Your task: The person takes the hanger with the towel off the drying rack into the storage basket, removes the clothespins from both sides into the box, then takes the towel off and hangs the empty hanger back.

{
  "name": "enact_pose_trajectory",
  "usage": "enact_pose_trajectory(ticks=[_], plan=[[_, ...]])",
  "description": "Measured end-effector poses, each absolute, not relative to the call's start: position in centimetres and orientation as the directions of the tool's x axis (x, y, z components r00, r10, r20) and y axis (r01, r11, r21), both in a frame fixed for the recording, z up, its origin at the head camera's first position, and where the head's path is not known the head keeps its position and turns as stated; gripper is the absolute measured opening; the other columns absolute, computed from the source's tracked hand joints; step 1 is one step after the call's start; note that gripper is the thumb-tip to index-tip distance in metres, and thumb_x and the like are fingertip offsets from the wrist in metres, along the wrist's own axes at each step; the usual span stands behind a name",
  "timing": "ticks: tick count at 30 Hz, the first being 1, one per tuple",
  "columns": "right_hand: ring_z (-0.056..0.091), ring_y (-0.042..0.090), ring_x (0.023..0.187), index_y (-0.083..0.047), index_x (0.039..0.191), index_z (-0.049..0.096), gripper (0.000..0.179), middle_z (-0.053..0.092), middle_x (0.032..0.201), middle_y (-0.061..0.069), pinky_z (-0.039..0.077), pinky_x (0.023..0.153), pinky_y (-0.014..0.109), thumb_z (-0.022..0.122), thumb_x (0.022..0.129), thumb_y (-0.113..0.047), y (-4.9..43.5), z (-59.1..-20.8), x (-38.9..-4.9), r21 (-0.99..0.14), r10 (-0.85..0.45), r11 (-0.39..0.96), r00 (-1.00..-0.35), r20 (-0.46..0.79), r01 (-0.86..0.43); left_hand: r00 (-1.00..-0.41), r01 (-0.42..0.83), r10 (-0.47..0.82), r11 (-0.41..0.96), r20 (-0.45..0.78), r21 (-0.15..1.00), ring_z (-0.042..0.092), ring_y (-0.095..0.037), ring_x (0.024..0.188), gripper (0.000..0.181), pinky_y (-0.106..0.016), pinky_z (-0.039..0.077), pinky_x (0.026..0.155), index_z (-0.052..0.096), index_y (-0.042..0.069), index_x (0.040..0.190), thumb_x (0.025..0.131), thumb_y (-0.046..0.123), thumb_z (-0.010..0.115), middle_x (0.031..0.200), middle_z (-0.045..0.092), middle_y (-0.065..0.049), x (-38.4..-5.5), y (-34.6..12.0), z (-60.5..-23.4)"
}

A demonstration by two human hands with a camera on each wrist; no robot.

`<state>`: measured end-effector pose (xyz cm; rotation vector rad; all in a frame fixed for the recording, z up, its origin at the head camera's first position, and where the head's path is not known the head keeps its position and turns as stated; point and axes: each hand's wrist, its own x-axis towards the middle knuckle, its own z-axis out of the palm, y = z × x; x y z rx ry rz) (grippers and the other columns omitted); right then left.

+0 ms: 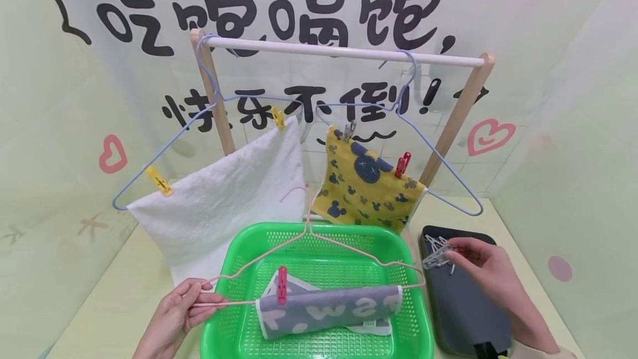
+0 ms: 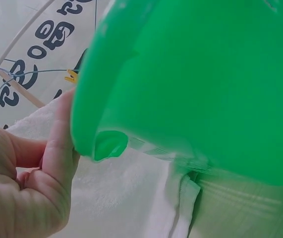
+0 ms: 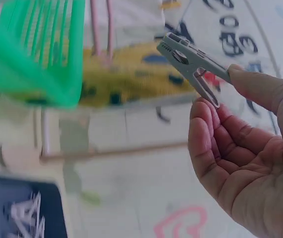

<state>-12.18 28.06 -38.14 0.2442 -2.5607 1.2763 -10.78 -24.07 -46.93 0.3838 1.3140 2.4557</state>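
My left hand (image 1: 179,312) grips the left end of a pink wire hanger (image 1: 308,226) above a green basket (image 1: 418,314). Over the hanger's lower bar hangs a grey cloth (image 1: 334,310) with pale lettering, a red clothespin (image 1: 282,287) fixed near its left end. Between thumb and fingers, my right hand (image 1: 490,273) pinches a grey clothespin (image 3: 193,64) above the dark tray (image 1: 468,309). Several other grey clothespins (image 1: 436,242) lie in that tray. In the left wrist view the basket's green wall hides the hanger beside my left hand (image 2: 37,183).
Behind the basket stands a rack with a white rail (image 1: 324,50). Two blue hangers (image 1: 166,145) hang there, one with a white towel (image 1: 244,181) on yellow clothespins, one with a yellow patterned cloth (image 1: 369,187) on grey and red clothespins. Another cloth (image 1: 371,328) lies in the basket.
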Motion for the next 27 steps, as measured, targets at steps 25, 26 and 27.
enact_pose_trajectory(ticks=[25,26,27], plan=[[0.048,0.015,0.054,0.003,0.07,0.061,0.018,0.055,0.061,0.002,0.042,0.046,0.029,0.074,0.075,-0.008,34.3,-43.2,-15.0,-0.375,-0.002,0.927,-0.998,-0.062,0.021,-0.908,-0.162,0.41,-0.545,0.092,0.823,0.066,-0.021,0.096,0.041,-0.026,0.055,0.082,0.061,0.008,0.104,0.105,0.007,0.02,0.1,0.07,-0.011,-10.7,-24.4,-46.8],[0.049,0.015,0.054,0.003,0.07,0.062,0.017,0.056,0.061,0.002,0.044,0.046,0.03,0.074,0.074,-0.008,34.3,-43.4,-15.2,-0.361,-0.012,0.932,-0.996,-0.093,0.023,-0.912,-0.162,0.402,-0.537,0.082,0.828,0.067,-0.021,0.096,0.04,-0.026,0.055,0.081,0.061,0.008,0.103,0.105,0.007,0.02,0.099,0.07,-0.011,-10.6,-24.4,-46.8],[0.05,0.015,0.053,0.003,0.069,0.063,0.015,0.057,0.06,0.002,0.045,0.046,0.03,0.074,0.074,-0.007,34.4,-43.6,-15.3,-0.352,-0.019,0.936,-0.992,-0.121,0.025,-0.917,-0.164,0.394,-0.53,0.07,0.832,0.067,-0.02,0.095,0.04,-0.026,0.055,0.081,0.061,0.009,0.103,0.105,0.008,0.021,0.098,0.07,-0.011,-10.6,-24.4,-46.8]])
